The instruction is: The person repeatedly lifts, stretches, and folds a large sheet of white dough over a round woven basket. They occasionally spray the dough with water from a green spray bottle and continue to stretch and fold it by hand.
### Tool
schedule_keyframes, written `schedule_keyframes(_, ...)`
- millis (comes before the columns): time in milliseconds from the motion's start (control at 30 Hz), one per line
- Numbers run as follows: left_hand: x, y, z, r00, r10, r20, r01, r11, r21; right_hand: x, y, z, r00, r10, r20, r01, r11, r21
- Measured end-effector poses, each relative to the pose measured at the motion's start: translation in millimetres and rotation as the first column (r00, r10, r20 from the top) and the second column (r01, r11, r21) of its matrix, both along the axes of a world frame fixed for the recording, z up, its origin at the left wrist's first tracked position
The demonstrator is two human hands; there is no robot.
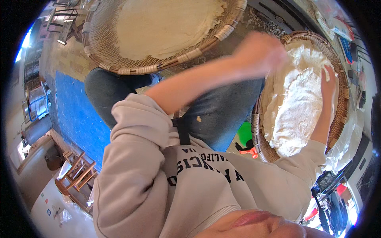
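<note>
A long oval wicker tray (pixel 344 99) sits at my right and holds a thick, crumpled layer of soft white sheet-like material (pixel 298 103); its exact kind is unclear. My left hand (pixel 266 53), blurred by motion, is over the tray's far left edge, with my forearm crossing above my lap. How its fingers are set cannot be made out. On the right side of the white layer rests my right hand (pixel 328 81), fingers apart near its edge. Ahead of me, a large round wicker tray (pixel 99 43) carries a flat, pale, thin sheet (pixel 166 27).
A blue mat (pixel 77 107) covers floor at the left, near a wooden stool (pixel 77 174). Beside my right leg are a green round object (pixel 245 133) and a red-orange item (pixel 250 152). Clear plastic sheeting (pixel 345 139) lies along the right tray's outer side.
</note>
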State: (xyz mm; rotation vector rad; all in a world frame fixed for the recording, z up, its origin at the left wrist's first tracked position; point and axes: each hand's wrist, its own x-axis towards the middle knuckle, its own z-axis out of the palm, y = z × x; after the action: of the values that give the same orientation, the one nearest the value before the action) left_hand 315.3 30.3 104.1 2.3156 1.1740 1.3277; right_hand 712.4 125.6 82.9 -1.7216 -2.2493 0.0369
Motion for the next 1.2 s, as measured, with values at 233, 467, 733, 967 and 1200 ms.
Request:
schedule_keyframes(233,-240,-14,-91,0.697,0.008,-0.717,-0.424,0.811,-0.403,-276,-39,55,0.874,0.355,-0.332,-0.418,0.898,-0.14)
schedule_keyframes(467,-282,-21,-128,0.63,-0.28,-0.724,-0.35,0.73,-0.587,-464,-55,8,0.753,0.655,-0.053,-0.508,0.529,-0.679)
schedule_keyframes(733,-341,0,-129,0.866,0.323,-0.382,-0.499,0.604,-0.621,-509,-66,-69,0.749,0.66,0.053,-0.335,0.446,-0.83)
schedule_keyframes(967,-369,18,-121,0.811,0.583,-0.046,-0.253,0.279,-0.926,-539,-42,-75,0.761,0.634,0.14,-0.323,0.556,-0.766)
schedule_keyframes(1200,-328,10,-155,0.885,0.241,-0.398,-0.463,0.369,-0.806,-547,-37,-86,0.835,0.55,-0.028,-0.496,0.729,-0.471)
